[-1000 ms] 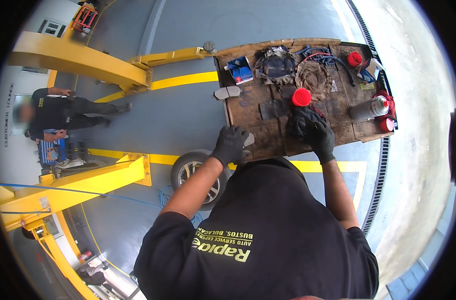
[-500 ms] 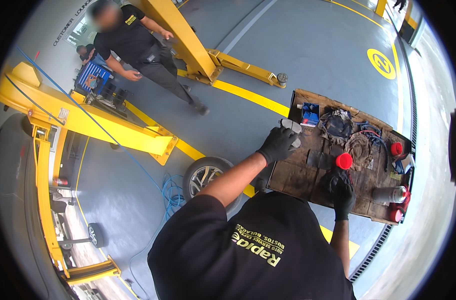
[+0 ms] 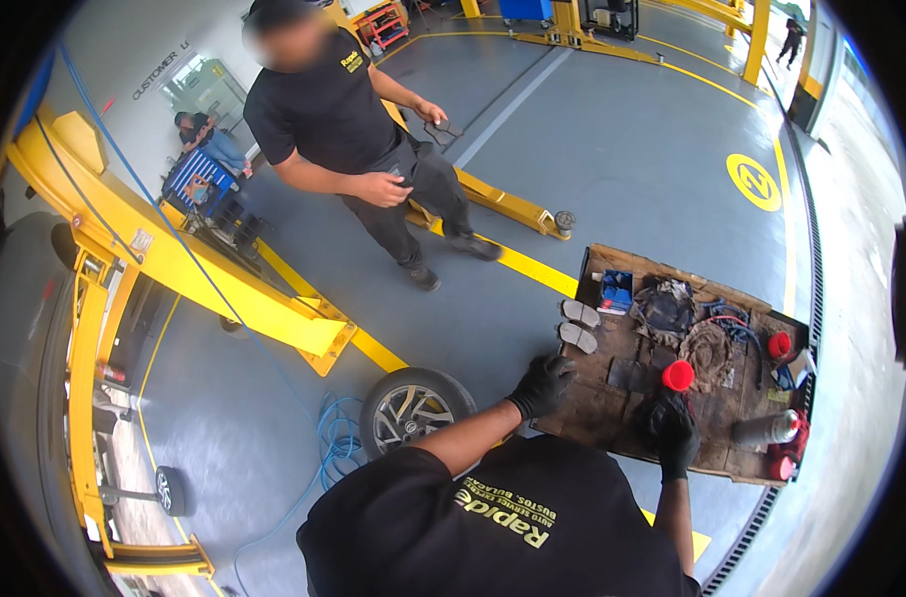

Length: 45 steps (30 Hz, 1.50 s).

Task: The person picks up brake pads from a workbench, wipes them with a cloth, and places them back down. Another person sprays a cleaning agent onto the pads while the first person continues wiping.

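My left hand [image 3: 544,386], in a black glove, is over the near left edge of a worn brown work top [image 3: 597,408]. Its fingers are loosely bent, with nothing visible in them. Just beyond it, two grey brake pads [image 3: 577,337] lie side by side at the left edge. My right hand [image 3: 678,438], also gloved, is closed at the near side of the top, around something dark that the glove mostly hides. A red round cap or lid [image 3: 678,375] shows right beyond its fingers; whether the two touch I cannot tell.
On the top lie a blue box [image 3: 616,289], crumpled dark rags [image 3: 665,306], a brown rag [image 3: 708,353] and a spray can [image 3: 768,428]. A wheel [image 3: 416,412] and blue hose [image 3: 340,436] are on the floor at left. A co-worker [image 3: 324,109] stands beyond, near a yellow lift.
My left hand has let go of the brake pads and drawn back from them. The view has tilted up. The co-worker has stepped to the right and turned toward the work top.
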Tool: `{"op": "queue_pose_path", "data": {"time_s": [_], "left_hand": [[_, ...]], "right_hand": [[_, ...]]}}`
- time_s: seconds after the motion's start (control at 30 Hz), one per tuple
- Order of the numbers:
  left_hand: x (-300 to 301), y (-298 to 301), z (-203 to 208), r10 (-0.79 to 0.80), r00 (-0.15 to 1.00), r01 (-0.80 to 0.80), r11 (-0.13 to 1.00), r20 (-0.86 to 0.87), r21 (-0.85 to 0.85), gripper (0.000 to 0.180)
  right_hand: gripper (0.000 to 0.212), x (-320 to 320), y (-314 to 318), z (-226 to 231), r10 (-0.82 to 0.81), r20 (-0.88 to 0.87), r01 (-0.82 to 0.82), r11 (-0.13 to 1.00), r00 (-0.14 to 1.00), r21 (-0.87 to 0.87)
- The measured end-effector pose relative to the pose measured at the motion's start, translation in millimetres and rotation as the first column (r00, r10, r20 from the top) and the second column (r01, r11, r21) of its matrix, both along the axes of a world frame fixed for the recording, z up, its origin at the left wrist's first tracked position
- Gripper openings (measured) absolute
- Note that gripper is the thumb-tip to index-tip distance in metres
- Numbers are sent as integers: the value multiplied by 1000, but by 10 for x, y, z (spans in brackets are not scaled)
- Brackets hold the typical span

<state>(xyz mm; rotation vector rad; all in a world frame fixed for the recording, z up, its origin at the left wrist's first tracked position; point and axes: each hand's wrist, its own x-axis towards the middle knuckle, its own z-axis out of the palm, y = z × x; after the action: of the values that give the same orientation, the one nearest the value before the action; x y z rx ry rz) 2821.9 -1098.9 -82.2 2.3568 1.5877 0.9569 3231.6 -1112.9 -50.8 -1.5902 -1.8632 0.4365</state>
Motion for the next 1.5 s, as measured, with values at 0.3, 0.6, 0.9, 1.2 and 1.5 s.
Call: {"op": "queue_pose_path", "data": {"time_s": [0.3, 0.6, 0.9, 1.2, 1.5], "left_hand": [[25, 1078, 572, 52, 994, -69, 980, 95, 186, 44], [-341, 2305, 1534, 647, 315, -486, 738, 694, -468, 57], [-844, 2152, 284, 466, -304, 73, 881, 831, -467, 41], [-252, 620, 400, 599, 148, 286, 736, 787, -613, 32], [797, -538, 202, 597, 740, 22, 438, 309, -899, 38]], "right_hand": [[46, -29, -88, 285, -15, 7, 14, 997, 1000, 73], [39, 64, -148, 136, -123, -21, 124, 992, 992, 31], [41, -52, 59, 333, -10, -79, 23, 987, 997, 160], [39, 87, 85, 102, 39, -117, -29, 996, 992, 83], [29, 69, 149, 127, 80, -110, -65, 989, 991, 133]]}}
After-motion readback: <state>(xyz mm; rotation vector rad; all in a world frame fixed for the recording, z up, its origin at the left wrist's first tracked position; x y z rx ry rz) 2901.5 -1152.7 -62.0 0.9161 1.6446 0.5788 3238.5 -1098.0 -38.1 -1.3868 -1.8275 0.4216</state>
